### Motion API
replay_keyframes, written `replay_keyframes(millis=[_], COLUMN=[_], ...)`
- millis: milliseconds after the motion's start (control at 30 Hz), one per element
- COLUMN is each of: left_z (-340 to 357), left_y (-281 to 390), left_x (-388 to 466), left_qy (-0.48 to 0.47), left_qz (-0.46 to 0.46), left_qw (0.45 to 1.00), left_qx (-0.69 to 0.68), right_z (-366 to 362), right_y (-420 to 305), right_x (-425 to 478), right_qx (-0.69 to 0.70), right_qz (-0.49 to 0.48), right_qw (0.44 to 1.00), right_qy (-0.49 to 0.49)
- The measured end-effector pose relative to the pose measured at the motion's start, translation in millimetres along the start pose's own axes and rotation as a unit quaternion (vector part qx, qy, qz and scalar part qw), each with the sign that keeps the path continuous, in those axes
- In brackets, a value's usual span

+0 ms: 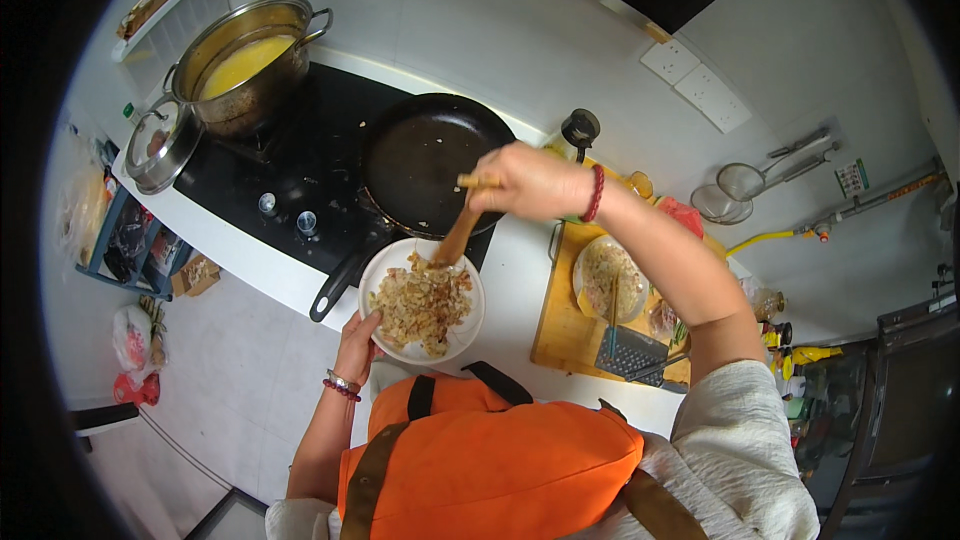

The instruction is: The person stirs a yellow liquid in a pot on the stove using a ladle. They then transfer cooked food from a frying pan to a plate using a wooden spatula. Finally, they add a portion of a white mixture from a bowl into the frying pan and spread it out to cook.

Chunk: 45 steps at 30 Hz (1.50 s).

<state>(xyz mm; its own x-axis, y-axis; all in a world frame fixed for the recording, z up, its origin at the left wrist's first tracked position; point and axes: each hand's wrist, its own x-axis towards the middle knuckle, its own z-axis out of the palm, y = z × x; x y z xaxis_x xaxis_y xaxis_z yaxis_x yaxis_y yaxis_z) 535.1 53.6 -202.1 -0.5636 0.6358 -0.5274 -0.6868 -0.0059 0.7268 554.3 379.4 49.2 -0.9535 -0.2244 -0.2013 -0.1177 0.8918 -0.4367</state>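
My left hand (361,341) grips the rim of a white plate (480,300) heaped with browned, chopped food (420,304). In my right hand (517,181) is a wooden spatula (456,238), held by its handle. Its blurred blade reaches down to the food at the plate's far side. Just beyond the plate sits a black frying pan (431,157) on the cooktop, with only a few small food bits on its surface. The pan's black handle (345,281) points towards me, left of the plate.
A steel pot (247,109) holding yellow liquid stands back left, beside a pot lid (157,146). On the right, a wooden cutting board (551,330) carries a bowl of pale chopped food (609,270) with chopsticks, plus a grater (630,352). Strainers (739,184) hang on the wall.
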Motion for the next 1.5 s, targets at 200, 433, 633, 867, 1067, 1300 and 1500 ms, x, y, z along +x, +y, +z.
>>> replay_keyframes(millis=[200, 433, 633, 867, 1067, 1300, 1500], left_z=[-0.2, 9.1, 1.2, -1.3, -20.2, -15.9, -15.5], left_y=[2.5, 6.3, 4.3, -0.6, -7.5, 3.6, 5.0], left_x=[0.7, -7.7, -5.0, -5.3, 2.2, -2.5, -0.6], left_qy=[0.002, 0.031, 0.012, 0.024, -0.010, -0.005, -0.019], left_qz=[-0.007, -0.010, -0.011, -0.010, -0.008, -0.014, -0.012], left_qw=[1.000, 0.999, 1.000, 0.999, 1.000, 1.000, 1.000], left_qx=[0.029, 0.002, 0.014, -0.023, -0.002, -0.007, -0.019], right_z=[-3.5, 37.0, 40.0, 20.6, 44.6, 15.6, 12.8], right_y=[26.8, 31.8, 84.0, 50.2, 38.7, 55.6, 52.1], right_x=[-1.6, 2.6, 60.5, 25.3, 4.7, -16.4, -51.3], right_qx=[-0.062, -0.064, -0.120, -0.115, -0.148, -0.175, -0.101], right_qz=[0.080, 0.074, 0.091, 0.055, 0.146, 0.194, 0.206], right_qw=[0.981, 0.984, 0.944, 0.974, 0.972, 0.953, 0.947], right_qy=[0.164, 0.146, 0.295, 0.185, 0.111, 0.150, 0.224])
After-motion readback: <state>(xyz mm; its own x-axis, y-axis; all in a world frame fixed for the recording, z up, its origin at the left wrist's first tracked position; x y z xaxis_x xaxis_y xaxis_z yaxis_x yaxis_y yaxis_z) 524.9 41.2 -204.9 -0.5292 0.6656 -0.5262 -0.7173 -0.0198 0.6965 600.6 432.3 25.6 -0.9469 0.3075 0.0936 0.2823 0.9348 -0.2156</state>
